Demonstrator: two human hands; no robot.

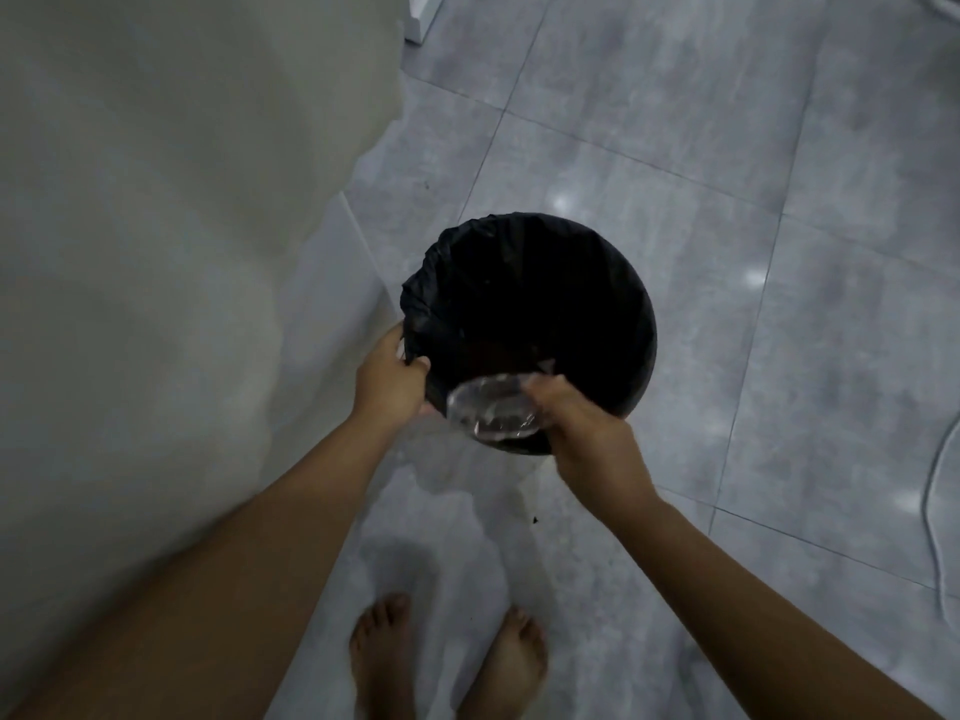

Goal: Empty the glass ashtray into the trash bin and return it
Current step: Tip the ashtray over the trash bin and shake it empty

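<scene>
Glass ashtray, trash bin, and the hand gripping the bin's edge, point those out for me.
glass ashtray [492, 412]: head view, on its clear tilted body.
trash bin [644, 324]: head view, on the black liner at its right rim.
left hand [390, 377]: head view, on the back of the hand.

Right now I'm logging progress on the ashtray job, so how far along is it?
Done: the glass ashtray has been brought to the trash bin. In hand: the right hand holds it tilted over the bin's near rim, while the left hand grips the black liner's edge. Whether its contents have fallen is too dark and blurred to tell. Left: finishing the tipping and returning the ashtray.
</scene>
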